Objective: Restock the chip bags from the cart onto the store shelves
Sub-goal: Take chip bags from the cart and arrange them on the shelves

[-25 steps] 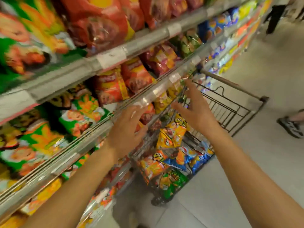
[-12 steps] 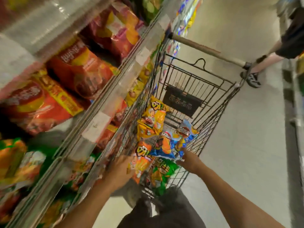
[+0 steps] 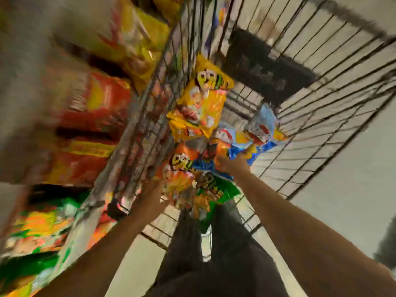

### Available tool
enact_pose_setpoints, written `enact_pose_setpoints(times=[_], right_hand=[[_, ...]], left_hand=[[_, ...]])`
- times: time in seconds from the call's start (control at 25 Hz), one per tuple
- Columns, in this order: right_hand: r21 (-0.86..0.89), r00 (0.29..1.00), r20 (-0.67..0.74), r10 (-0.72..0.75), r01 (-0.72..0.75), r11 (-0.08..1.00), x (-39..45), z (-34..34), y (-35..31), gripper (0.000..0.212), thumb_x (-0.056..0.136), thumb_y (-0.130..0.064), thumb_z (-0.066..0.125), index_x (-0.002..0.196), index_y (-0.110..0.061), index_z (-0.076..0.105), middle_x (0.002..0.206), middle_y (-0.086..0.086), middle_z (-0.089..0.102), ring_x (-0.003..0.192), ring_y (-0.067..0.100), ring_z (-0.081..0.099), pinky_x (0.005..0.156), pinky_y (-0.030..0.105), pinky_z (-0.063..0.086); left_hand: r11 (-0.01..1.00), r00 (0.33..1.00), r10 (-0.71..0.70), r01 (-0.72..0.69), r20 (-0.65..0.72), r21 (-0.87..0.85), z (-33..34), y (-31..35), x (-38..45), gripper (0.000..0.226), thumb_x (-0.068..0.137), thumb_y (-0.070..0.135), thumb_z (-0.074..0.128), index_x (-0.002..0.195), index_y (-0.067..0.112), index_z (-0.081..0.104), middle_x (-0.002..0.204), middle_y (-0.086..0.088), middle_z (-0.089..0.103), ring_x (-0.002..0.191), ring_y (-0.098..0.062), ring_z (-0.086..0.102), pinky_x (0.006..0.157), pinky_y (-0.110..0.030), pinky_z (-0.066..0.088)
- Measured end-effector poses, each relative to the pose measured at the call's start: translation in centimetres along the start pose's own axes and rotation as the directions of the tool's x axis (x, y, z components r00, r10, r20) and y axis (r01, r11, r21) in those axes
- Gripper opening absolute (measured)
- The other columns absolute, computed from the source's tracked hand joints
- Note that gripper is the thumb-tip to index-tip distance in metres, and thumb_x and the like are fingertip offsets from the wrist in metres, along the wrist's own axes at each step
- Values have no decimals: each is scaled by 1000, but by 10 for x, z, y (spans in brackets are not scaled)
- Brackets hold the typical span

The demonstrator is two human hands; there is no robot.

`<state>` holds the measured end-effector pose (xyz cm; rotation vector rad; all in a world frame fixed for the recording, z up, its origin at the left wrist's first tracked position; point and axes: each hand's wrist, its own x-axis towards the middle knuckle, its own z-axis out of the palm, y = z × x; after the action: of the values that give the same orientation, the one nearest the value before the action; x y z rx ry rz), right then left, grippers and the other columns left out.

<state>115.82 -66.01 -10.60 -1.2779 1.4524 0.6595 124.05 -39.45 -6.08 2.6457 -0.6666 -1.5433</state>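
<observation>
The wire cart stands against the shelves and holds several chip bags: a yellow bag on top, an orange bag, a blue bag and a green bag nearest me. My left hand is at the left edge of the orange bag. My right hand is pushed in between the blue and orange bags. Motion blur and the bags hide the fingers of both hands.
Shelves packed with red, yellow and green chip bags run along the left, close beside the cart. A black placard hangs inside the cart's far end. Pale floor lies to the right. My dark trousers show below.
My view has swung down from the shelves to the cart. Both hands have dropped from the shelf rail into the cart, down to the bags.
</observation>
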Motion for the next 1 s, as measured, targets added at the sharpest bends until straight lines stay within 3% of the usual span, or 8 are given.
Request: enact_pose_setpoints(times=[0.08, 0.2, 0.32, 0.4, 0.52, 0.72, 0.92, 1.0], right_hand=[[205, 984, 31, 177, -180, 962, 45, 11, -6, 48, 94, -46, 63, 129, -19, 44, 120, 13, 49, 111, 25, 55, 93, 34, 49], [357, 966, 185, 179, -235, 904, 75, 23, 1, 43, 89, -39, 71, 115, -5, 65, 99, 7, 64, 77, 16, 67, 66, 28, 59], [412, 960, 183, 211, -270, 870, 90, 35, 1, 60, 78, -46, 81, 112, -13, 44, 98, 13, 53, 74, 22, 56, 61, 34, 47], [465, 961, 132, 242, -276, 841, 94, 40, 0, 76, 73, -42, 87, 118, -20, 30, 99, 13, 50, 84, 23, 50, 69, 39, 41], [498, 951, 197, 239, -306, 811, 94, 39, 0, 54, 85, -14, 80, 95, -16, 27, 48, 9, 48, 35, 14, 46, 42, 22, 41], [477, 965, 181, 191, -256, 841, 83, 31, -6, 56, 86, -3, 76, 98, -20, 24, 58, 9, 37, 33, 12, 38, 41, 22, 37], [365, 986, -10, 168, -153, 918, 59, 5, -9, 54, 80, -12, 84, 100, -16, 33, 71, 17, 57, 53, 24, 62, 52, 45, 59], [376, 990, -19, 140, -122, 919, 46, -8, -13, 49, 83, -9, 80, 102, -15, 35, 63, 15, 52, 39, 19, 54, 44, 33, 52]], left_hand=[[1000, 1000, 6, -6, 12, -18, 8, 7, 41, 92, 91, 35, 72, 159, 9, 17, 162, -16, 27, 147, -33, 29, 115, -37, 31], [989, 996, -86, 84, -10, -119, 5, 19, 98, 97, 84, 32, 78, 159, 14, 20, 159, -16, 33, 144, -35, 34, 112, -49, 37], [970, 994, -98, 86, -45, -226, 8, 13, 133, 89, 74, 27, 85, 148, 9, 40, 138, -18, 58, 127, -34, 56, 99, -50, 50], [961, 995, -85, 68, -54, -267, 12, 4, 137, 79, 65, 39, 84, 132, 4, 58, 120, -19, 70, 113, -33, 66, 92, -49, 54], [963, 990, -102, 124, 100, -240, 11, -6, 137, 71, 62, 63, 69, 107, 8, 74, 98, -16, 75, 102, -29, 69, 88, -44, 55], [929, 968, -236, 249, 80, -273, 9, 2, 114, 51, 65, 65, 73, 55, 18, 59, 63, -13, 60, 73, -34, 68, 62, -39, 49], [974, 978, -194, 182, -81, -135, 7, 21, 86, 48, 76, 52, 81, 85, 7, 67, 92, -16, 60, 90, -35, 63, 69, -38, 45], [982, 977, -168, 154, -132, -109, 2, 24, 70, 53, 78, 52, 80, 98, 4, 69, 99, -15, 58, 95, -35, 61, 70, -38, 44]])
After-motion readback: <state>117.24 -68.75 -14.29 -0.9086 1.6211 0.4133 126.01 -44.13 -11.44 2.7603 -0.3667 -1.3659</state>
